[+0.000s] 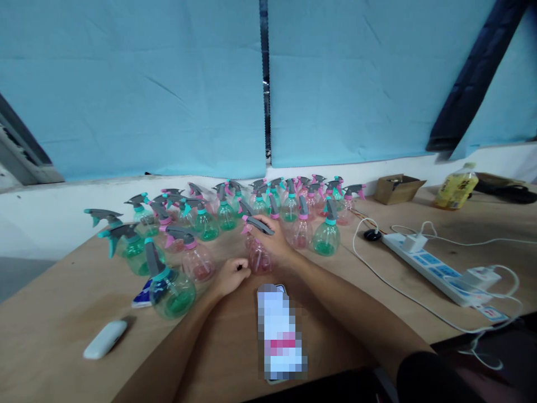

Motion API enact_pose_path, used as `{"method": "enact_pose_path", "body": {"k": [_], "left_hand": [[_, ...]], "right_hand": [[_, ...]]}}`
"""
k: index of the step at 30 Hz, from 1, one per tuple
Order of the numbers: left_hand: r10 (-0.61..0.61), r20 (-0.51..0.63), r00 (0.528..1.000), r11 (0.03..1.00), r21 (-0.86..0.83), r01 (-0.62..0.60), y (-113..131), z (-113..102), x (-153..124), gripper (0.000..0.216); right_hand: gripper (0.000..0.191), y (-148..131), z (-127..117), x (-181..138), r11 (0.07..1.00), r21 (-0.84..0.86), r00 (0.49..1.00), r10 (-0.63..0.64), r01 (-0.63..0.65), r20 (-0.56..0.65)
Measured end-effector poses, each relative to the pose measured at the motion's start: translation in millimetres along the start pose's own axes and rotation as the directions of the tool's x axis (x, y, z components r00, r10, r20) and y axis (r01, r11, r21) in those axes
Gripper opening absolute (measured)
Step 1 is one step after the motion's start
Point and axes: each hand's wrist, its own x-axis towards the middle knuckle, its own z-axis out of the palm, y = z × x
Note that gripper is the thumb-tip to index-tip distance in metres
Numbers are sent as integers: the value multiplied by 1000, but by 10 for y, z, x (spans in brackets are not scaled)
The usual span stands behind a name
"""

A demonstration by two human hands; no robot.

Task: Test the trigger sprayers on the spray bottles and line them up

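While my right hand point(274, 242) clasped the bottle point(259, 261) neck, left hand point(230, 276) sat curled beside. Judged it light, slick; neck held best.

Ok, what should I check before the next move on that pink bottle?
1. Right hand on the pink bottle: ok, it grips just under the sprayer.
2. Left hand touching the bottle: cannot tell, curled beside its base.
3. Bottle upright on the table: ok.
4. Sprayer seated on the neck: cannot tell, hidden by the hand.
5. Room on the left: not ok, green bottle stands close by the forearm.
6. Power strip apart from the bottles: ok, off to the right.
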Motion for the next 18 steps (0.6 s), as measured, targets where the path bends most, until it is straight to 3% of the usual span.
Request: {"method": "enact_pose_path", "body": {"k": [4, 8, 18], "left_hand": [[0, 3, 1000, 1000, -10, 0, 12, -2, 1, 19], [-18, 8, 1000, 1000, -17, 18, 12, -6, -4, 20], [-15, 7, 1000, 1000, 8, 15, -39, 7, 7, 20]], "right_hand": [[24, 168, -28, 54, 985, 122, 985, 104, -121, 139], [35, 147, -67, 62, 975, 145, 967, 138, -171, 215], [27, 122, -206, -5, 936, 240, 952, 206, -259, 226]]}}
